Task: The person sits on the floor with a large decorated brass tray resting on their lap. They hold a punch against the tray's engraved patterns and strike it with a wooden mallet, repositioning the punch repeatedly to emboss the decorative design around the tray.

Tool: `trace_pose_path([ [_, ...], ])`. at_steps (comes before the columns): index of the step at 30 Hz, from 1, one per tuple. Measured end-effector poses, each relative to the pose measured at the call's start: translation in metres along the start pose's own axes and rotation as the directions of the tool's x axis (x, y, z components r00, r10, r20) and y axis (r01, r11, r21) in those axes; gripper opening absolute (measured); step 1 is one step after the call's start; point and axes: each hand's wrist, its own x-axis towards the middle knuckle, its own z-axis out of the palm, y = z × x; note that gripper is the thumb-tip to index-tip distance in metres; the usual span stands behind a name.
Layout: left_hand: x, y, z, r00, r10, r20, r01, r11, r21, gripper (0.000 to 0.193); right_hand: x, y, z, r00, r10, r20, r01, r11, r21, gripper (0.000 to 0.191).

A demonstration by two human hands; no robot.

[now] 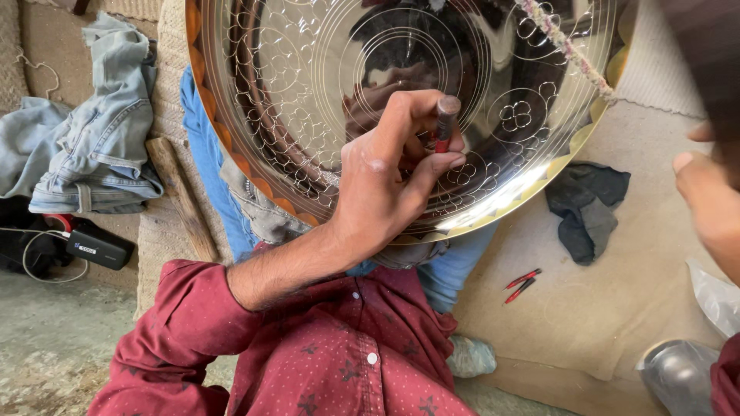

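A large shiny metal tray (308,92), engraved with circles and flower patterns, leans on my lap. My left hand (385,181) pinches a short punch tool (444,123) with a red band, its tip set on the tray's engraved surface near the lower rim. At the right edge, close to the camera and blurred, is my right hand (709,204). Its fingers curl around a dark blurred tool (705,62) that rises to the top right corner. A frayed rope (574,58) crosses the tray's upper right.
Crumpled denim clothes (92,131) lie at the left beside a wooden stick (181,200) and a black power adapter (99,246) with cables. On the beige mat (617,308) are a dark cloth (587,208), two small red-and-black tools (523,283) and a grey metal object (678,377).
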Motion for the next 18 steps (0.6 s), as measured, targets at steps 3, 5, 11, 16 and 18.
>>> trace_pose_path([
  [3,0.001,0.001,-0.001,1.000,-0.024,0.005,0.024,1.000,0.021,0.046,-0.007,0.002,0.005,1.000,0.010,-0.013,-0.010,1.000,0.009,0.074],
  [5,0.004,0.002,-0.002,0.999,-0.038,0.035,0.038,0.999,0.015,0.045,-0.008,0.004,0.006,1.000,0.007,-0.018,-0.006,0.998,0.061,0.075],
  [11,0.012,0.005,-0.006,0.987,0.082,0.140,-0.087,0.996,0.024,0.045,0.002,0.002,0.003,0.996,-0.003,0.088,0.013,0.993,-0.119,0.077],
  [16,0.020,0.004,-0.008,0.961,0.136,0.242,-0.147,0.989,0.027,0.048,-0.017,0.004,0.016,0.987,0.154,-0.033,-0.153,0.987,0.047,0.083],
  [18,0.024,0.003,-0.009,0.945,0.141,0.296,-0.146,0.989,-0.006,0.049,-0.032,0.009,0.020,0.997,0.077,-0.017,-0.077,0.997,0.028,0.080],
])
